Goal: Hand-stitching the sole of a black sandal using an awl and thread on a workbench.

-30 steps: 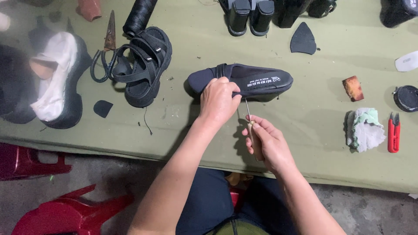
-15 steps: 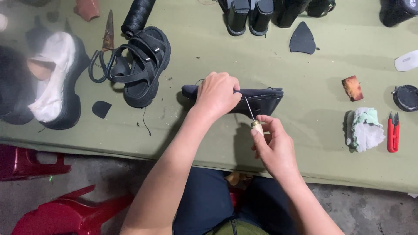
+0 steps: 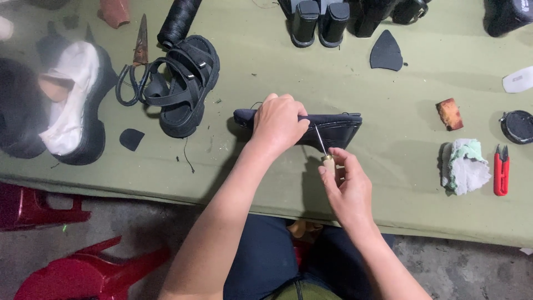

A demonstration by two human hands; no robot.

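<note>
A dark navy shoe sole [image 3: 333, 126] stands on its edge on the green table cover [image 3: 266, 78]. My left hand [image 3: 279, 123] grips it from above, near its middle. My right hand [image 3: 345, 186] holds a wooden-handled awl [image 3: 325, 154] whose thin metal shaft points up into the sole's near side, just right of my left hand.
A black strappy sandal [image 3: 180, 83] and old scissors [image 3: 139, 55] lie to the left, beside a white-lined shoe [image 3: 69, 105]. A black thread spool [image 3: 179, 21] stands behind. A rag [image 3: 463, 166], red snips [image 3: 501, 169] and a round tin [image 3: 517, 126] lie at the right. Red plastic stools [image 3: 83, 272] stand below.
The sole lay flat with its top showing; my left hand has tipped it onto its edge. My right hand has brought the awl up against its near side.
</note>
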